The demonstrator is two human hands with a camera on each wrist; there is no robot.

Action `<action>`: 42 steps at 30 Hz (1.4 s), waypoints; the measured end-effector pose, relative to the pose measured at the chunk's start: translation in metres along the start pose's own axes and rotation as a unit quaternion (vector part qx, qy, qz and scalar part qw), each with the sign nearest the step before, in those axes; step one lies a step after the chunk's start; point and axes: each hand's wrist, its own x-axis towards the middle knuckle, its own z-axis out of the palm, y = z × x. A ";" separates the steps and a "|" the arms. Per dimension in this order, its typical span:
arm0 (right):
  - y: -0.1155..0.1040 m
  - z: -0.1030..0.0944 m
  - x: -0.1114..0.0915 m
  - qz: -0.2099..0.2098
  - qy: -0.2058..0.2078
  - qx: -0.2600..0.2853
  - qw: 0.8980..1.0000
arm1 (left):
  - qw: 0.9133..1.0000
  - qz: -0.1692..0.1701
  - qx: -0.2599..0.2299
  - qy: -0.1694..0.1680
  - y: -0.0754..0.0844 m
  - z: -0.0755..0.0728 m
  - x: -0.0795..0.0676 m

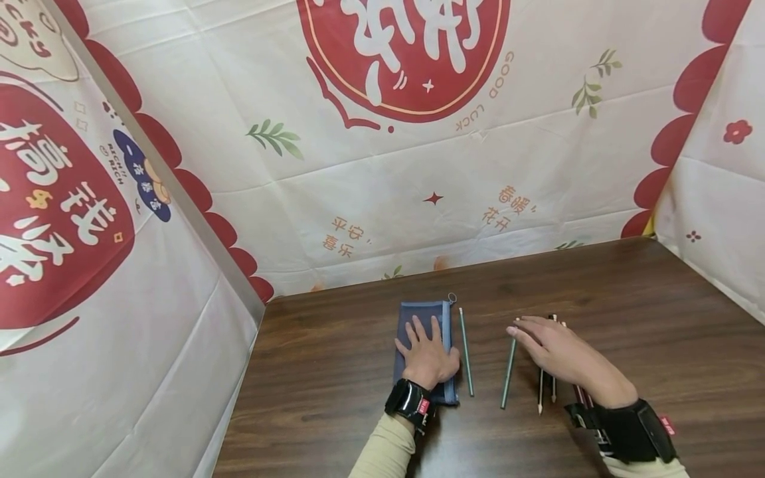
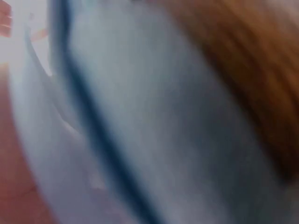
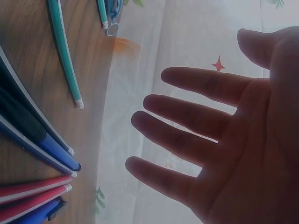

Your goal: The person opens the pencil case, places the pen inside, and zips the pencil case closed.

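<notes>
My left hand [image 1: 425, 358] rests with spread fingers on a blue zippered pencil case [image 1: 411, 311]. In the left wrist view the case's light-blue edge [image 2: 154, 102] is close and blurred. One green pencil [image 1: 466, 352] lies just right of the case; another green pencil [image 1: 508, 378] lies farther right. My right hand [image 1: 558, 352] hovers above a group of pencils and pens, fingers extended and holding nothing. Under it the right wrist view shows dark pencils [image 3: 35, 107], a blue-ended pen [image 3: 51, 144], red pencils [image 3: 37, 190] and a blue pen with a clip [image 3: 39, 212]. The hand partly hides them in the head view.
The brown wooden table [image 1: 317, 372] runs back to a white printed cloth [image 1: 370, 179] hung behind it. A cloth-covered panel [image 1: 167, 318] borders the left side, and more white cloth [image 1: 729, 219] the right. A metal ring [image 1: 452, 297] hangs from the case's zip.
</notes>
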 end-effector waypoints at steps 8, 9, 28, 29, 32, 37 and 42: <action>0.001 0.001 0.000 -0.005 0.001 0.006 1.000 | 1.000 0.006 0.009 0.012 -0.003 0.000 0.001; 0.001 0.001 0.000 -0.006 0.001 0.007 1.000 | 1.000 0.006 0.010 0.014 -0.003 0.000 0.001; 0.001 0.005 0.003 -0.016 -0.001 0.006 1.000 | 0.994 0.018 -0.074 0.078 -0.007 -0.006 0.002; 0.001 0.005 0.003 -0.017 -0.001 0.006 1.000 | 0.993 0.020 -0.079 0.081 -0.007 -0.007 0.002; 0.000 0.005 0.003 -0.017 -0.003 0.005 1.000 | 0.992 0.025 -0.095 0.085 -0.007 -0.009 0.000; 0.000 0.005 0.004 -0.015 -0.009 -0.003 1.000 | 0.987 0.026 -0.130 0.086 -0.008 -0.013 0.000; 0.001 0.009 0.005 -0.017 -0.010 -0.007 1.000 | 0.985 0.014 -0.153 0.077 -0.010 -0.015 -0.001</action>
